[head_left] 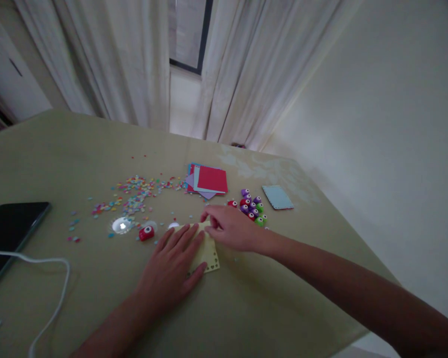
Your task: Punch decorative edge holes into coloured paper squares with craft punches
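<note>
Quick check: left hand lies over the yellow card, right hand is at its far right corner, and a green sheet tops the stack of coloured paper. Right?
Not quite: the top sheet on the stack of coloured paper is red, not green, as the head view shows. The left hand does lie over the yellow card, with the right hand at its far right corner.

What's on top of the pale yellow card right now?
The left hand lies spread on the yellow card, with the right hand at its far right corner. Small dark marks show around the near right corner; the surface beneath the left hand is covered.
</note>
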A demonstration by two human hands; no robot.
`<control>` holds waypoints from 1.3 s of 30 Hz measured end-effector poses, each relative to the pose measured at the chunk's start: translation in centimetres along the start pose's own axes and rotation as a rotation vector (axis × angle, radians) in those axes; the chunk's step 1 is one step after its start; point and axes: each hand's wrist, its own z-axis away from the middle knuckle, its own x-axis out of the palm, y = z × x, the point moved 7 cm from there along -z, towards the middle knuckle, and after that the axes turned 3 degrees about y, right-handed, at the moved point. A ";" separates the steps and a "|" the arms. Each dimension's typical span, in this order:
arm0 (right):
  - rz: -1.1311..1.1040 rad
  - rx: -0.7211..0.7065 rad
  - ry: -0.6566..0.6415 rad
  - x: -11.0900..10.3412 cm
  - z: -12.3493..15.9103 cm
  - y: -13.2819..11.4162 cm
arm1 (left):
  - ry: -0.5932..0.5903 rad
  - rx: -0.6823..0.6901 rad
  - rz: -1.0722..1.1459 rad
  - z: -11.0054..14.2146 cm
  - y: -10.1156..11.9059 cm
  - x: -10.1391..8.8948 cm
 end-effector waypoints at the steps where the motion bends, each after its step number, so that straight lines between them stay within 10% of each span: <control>1: 0.006 -0.121 0.000 1.0 -0.5 -1.9 | -0.015 -0.004 0.007 0.0 0.0 0.1; 7: 0.058 -0.353 0.041 7.1 -5.8 -7.8 | -0.084 -0.048 -0.010 0.7 -0.3 1.0; 12: 0.041 -0.341 0.050 8.8 -8.2 -7.0 | -0.138 -0.016 0.006 0.6 0.1 1.1; 16: -0.263 -0.155 0.388 4.4 -4.1 -1.8 | -0.092 0.025 0.002 0.1 0.4 0.3; 23: -0.260 0.178 0.451 3.7 6.1 7.1 | 0.008 0.064 -0.019 0.1 0.6 -0.5; 31: 0.316 0.172 0.422 5.4 7.3 7.4 | 0.003 0.038 -0.038 -0.1 0.4 -0.6; 39: -0.178 -0.033 0.313 4.3 8.5 7.4 | -0.017 0.004 -0.053 0.0 0.0 -0.4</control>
